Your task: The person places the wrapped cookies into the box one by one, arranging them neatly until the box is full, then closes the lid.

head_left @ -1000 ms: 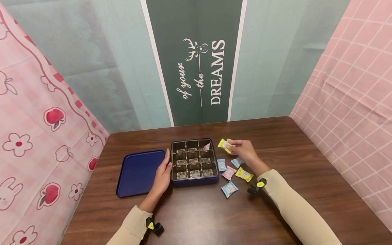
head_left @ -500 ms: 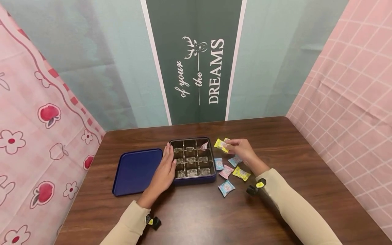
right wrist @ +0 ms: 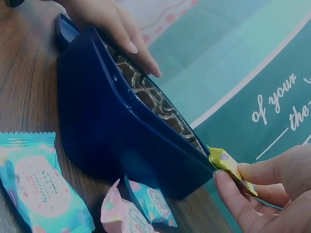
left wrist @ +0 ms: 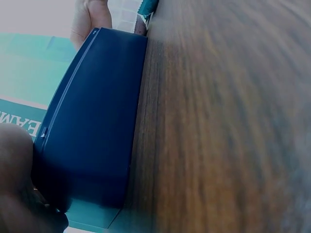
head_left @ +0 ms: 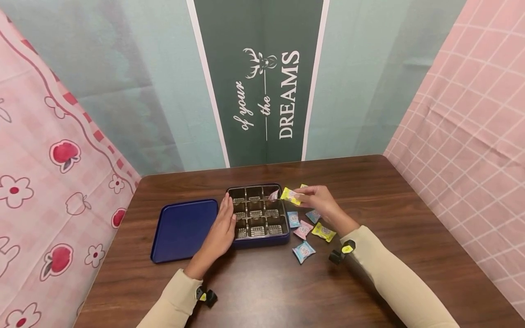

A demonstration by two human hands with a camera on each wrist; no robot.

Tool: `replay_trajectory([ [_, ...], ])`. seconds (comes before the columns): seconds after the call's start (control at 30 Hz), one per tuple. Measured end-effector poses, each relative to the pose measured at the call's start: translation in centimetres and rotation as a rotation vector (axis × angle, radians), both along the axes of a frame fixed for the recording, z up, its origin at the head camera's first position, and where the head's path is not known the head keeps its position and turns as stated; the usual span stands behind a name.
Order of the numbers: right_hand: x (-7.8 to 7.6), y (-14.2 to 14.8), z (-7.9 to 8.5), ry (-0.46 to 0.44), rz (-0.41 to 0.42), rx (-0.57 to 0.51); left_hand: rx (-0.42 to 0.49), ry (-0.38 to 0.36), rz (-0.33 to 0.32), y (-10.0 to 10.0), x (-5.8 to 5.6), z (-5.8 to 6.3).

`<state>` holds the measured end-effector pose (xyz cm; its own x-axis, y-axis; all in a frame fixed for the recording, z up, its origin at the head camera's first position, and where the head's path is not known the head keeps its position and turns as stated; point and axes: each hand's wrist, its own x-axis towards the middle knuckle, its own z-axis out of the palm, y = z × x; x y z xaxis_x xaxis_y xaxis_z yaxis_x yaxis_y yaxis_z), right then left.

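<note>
A dark blue square tin [head_left: 262, 240] holds a black divided tray [head_left: 255, 206] with several compartments. One pink wrapped candy [head_left: 274, 195] sits in its far right compartment. My left hand [head_left: 219, 231] rests along the tin's left side, fingers straight against the rim. Between thumb and fingers my right hand [head_left: 320, 201] pinches a yellow wrapped candy [head_left: 290, 196], right at the tin's far right corner. In the right wrist view the yellow candy [right wrist: 231, 170] overlaps the rim's end. Part of another yellow wrapper [head_left: 303, 186] shows behind my right fingers.
Right of the tin lie blue candies [head_left: 304, 252], a pink candy [head_left: 303, 229] and a yellow candy [head_left: 324, 232]. The blue lid [head_left: 184, 230] lies flat left of the tin. Patterned cloths surround the wooden table [head_left: 262, 291] at the back and sides.
My right hand has carried the yellow candy left, from beside the tin to its far right corner. My left hand's fingers have shifted from the tin's side up onto its left rim.
</note>
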<state>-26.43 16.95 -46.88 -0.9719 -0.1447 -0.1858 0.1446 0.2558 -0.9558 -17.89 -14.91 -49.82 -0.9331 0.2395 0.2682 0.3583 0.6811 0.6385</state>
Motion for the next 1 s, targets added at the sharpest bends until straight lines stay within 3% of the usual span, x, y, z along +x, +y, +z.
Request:
replay_trajectory([
  [0.4,0.4,-0.8,0.3,-0.028,0.005,-0.040,0.011,-0.022,-0.017,0.1,-0.1,0.0],
  [1.0,0.4,-1.5,0.5,-0.043,0.091,-0.096,0.034,-0.021,-0.016,0.0,0.0,-0.2],
])
